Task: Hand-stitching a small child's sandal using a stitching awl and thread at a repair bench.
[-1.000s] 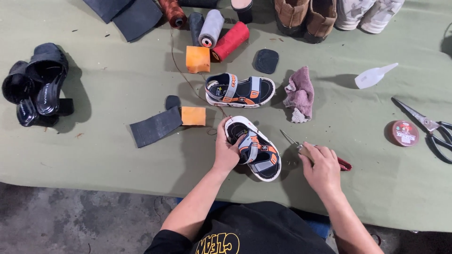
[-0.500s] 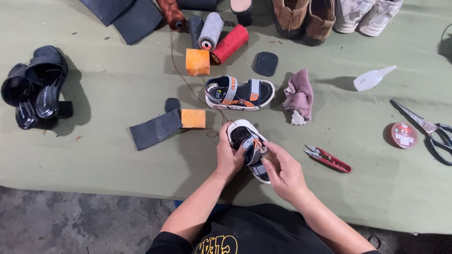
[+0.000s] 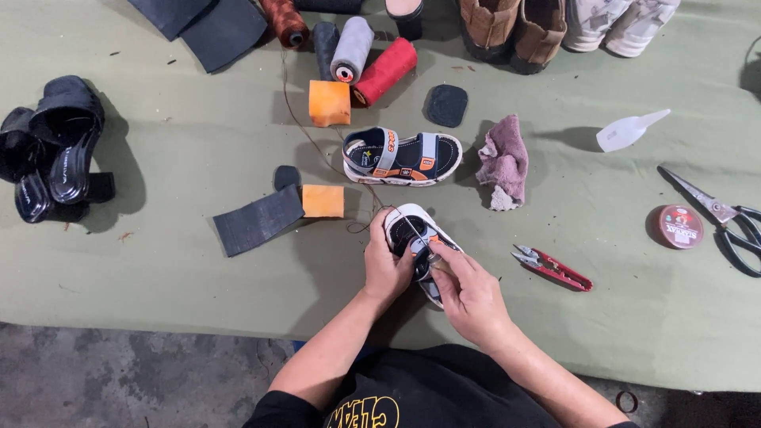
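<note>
A small child's sandal (image 3: 406,230), white-soled with dark and orange straps, lies near the front of the green table. My left hand (image 3: 386,265) grips its left side. My right hand (image 3: 469,289) rests on its straps from the right, fingers pinched there; what they pinch is hidden. A thin dark thread (image 3: 317,147) runs from the sandal up toward the spools. The matching sandal (image 3: 403,157) lies on its side just behind. Red thread snips (image 3: 552,267) lie on the table to the right of my right hand.
Thread spools (image 3: 353,47), orange blocks (image 3: 329,103), dark rubber pieces (image 3: 258,219), a pink rag (image 3: 503,161), a white glue bottle (image 3: 626,131), a round tin (image 3: 678,225), scissors (image 3: 725,215) and black heeled sandals (image 3: 55,150) surround the work. Boots and shoes line the far edge.
My right hand let go of the red snips, left them on the table and moved left onto the sandal's straps. My left hand stayed on the sandal.
</note>
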